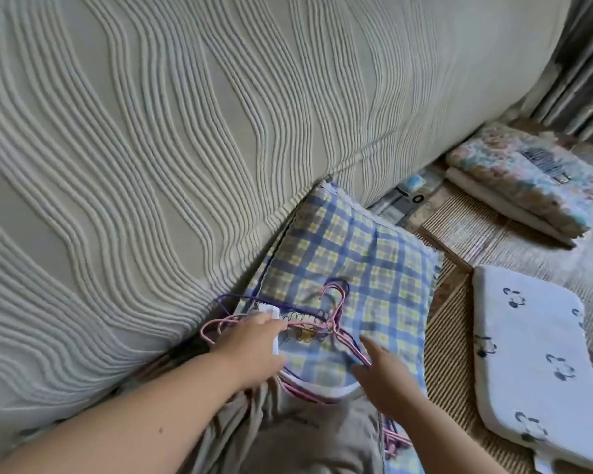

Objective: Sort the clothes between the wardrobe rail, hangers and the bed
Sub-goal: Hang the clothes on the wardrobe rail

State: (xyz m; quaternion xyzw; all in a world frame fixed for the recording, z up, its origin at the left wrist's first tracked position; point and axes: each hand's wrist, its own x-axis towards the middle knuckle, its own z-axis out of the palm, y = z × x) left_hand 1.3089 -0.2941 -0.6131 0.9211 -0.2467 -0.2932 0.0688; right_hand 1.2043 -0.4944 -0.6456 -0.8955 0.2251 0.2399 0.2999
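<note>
Wire hangers, pink and purple: bunched on checked pillow, 6 o'clock, against bed. Left hand on them, grip unclear. Right hand apart, fingers spread, touching them.

Bed, woven-mat top: checked pillow centre, against ribbed cream cover left; printed white cushion near right; folded floral bedding far right.
</note>
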